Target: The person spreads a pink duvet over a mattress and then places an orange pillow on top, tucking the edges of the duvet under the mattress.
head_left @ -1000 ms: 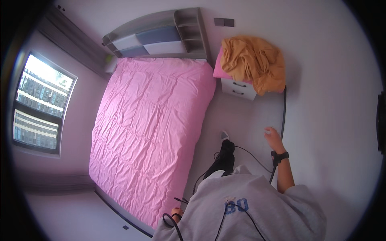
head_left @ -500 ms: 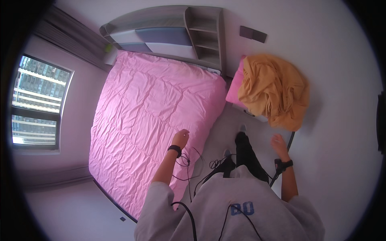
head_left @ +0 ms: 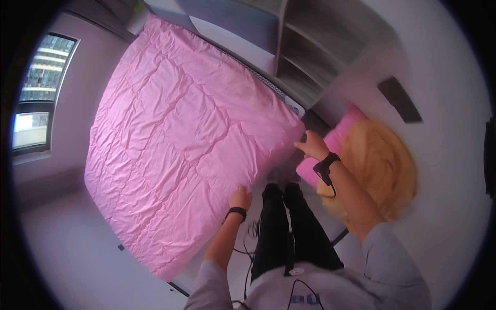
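Note:
A pink quilt (head_left: 175,119) lies spread over the bed, with creases and stitched seams. At its near right edge is my left hand (head_left: 239,198), fingers curled in; whether any of the quilt's edge is in them is hidden. My right hand (head_left: 314,146) reaches forward beside the quilt's far right corner, close to the headboard end. Its thumb and forefinger stand apart, and nothing shows between them. I cannot tell whether its fingertips touch the quilt. Both wrists wear black bands.
An orange cloth (head_left: 382,170) is heaped at the right over a pink bundle (head_left: 341,134). A headboard with shelves (head_left: 305,51) stands at the far end. Black cables (head_left: 250,243) hang by my legs. A window (head_left: 41,88) is on the left wall.
I have moved closer to the headboard end and the bed's side. My right hand has swung forward and left, from beside the orange cloth to the quilt's corner. My left hand has shifted to the quilt's edge.

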Motion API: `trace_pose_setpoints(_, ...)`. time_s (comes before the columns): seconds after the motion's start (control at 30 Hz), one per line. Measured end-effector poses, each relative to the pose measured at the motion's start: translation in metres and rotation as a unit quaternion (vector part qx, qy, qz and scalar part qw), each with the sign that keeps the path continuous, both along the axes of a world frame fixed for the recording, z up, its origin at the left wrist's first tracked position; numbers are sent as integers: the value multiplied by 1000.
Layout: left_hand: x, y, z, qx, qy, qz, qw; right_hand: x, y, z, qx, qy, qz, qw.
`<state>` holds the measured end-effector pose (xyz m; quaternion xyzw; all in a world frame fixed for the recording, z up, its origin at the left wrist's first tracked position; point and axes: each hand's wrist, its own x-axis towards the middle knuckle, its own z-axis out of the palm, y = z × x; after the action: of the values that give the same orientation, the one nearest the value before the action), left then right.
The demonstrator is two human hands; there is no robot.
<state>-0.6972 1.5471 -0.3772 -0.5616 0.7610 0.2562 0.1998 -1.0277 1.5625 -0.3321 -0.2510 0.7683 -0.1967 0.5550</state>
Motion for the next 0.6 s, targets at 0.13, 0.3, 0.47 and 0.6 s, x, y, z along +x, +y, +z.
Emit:
trace_pose_setpoints(0.13,-20,-28,-92,-38,-66,-1,997,0,-34,-118,74,-85,-134,984)
trace_pose_setpoints(0.3,-44,-69,-165,-79,-98,-81,989,-10,-47,-227,81,-79,-239,964)
trace_pose_setpoints(0.47,-40,-67,-183,33,-47,-161,985,-37,-41,-246,88,-74,-164,980)
trace_pose_setpoints(0.6,-62,-71,-162,88,71,-232,966,-59,-26,-223,28,45,-231,972)
